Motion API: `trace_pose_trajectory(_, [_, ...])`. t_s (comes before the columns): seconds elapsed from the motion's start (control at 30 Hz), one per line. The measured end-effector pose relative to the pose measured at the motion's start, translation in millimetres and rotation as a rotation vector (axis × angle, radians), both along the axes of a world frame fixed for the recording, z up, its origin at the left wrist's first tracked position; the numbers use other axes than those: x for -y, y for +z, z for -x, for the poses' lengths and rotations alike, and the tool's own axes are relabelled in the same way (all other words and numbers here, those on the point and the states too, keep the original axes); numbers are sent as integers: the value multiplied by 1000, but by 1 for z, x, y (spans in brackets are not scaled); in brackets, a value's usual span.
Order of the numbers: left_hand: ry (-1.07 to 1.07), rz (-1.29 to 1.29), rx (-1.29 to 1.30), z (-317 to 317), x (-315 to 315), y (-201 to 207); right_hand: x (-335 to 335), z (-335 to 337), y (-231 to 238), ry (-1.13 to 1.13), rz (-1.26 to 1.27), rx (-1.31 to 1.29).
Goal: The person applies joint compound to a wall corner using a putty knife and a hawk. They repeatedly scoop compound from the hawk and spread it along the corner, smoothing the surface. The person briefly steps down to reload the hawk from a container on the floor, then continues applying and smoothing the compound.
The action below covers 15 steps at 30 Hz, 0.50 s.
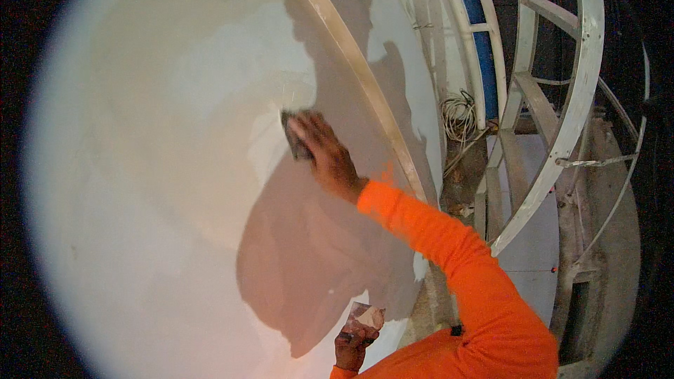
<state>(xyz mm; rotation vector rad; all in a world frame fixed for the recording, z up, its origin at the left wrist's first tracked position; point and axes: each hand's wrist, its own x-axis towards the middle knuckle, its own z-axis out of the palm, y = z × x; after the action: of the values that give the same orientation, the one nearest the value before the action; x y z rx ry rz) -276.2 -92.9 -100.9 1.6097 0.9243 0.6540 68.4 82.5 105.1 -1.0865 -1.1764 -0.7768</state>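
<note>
My right hand point(327, 153), at the end of an outstretched orange sleeve, presses a dark flat spreader point(295, 137) against a large pale wall point(175, 253). Its fingers lie along the back of the blade and are slightly blurred. Around the blade the wall shows a beige smeared patch point(239, 119). Low in the picture, my left hand point(352, 348) grips a small flat plate point(366, 316) smeared with pale paste. Most of that arm is hidden. My shadow falls across the wall around both hands.
A beige strip point(361, 70) runs diagonally down the wall. To the right stands a whitish ladder-like frame point(572, 119). Behind it are a blue panel point(479, 35) between pale pipes and a coil of cable point(459, 116). A pale sheet point(530, 238) lies below the frame.
</note>
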Motion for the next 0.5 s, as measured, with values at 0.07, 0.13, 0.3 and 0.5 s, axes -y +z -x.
trace_pose_trajectory(0.07, [-6, 51, 33, -3, -1, -1, 13, 8, -18, 117, 63, -1])
trace_pose_trajectory(0.13, [-36, 100, 138, -5, -6, -4, 21, -6, -14, 167, 84, -63])
trace_pose_trajectory(0.3, [-51, 84, 77, -6, -14, -8, 7, -64, 63, 347, 264, -454])
trace_pose_trajectory(0.5, [-19, 146, 32, -13, -13, -10, 33, 20, 33, 204, 164, -19])
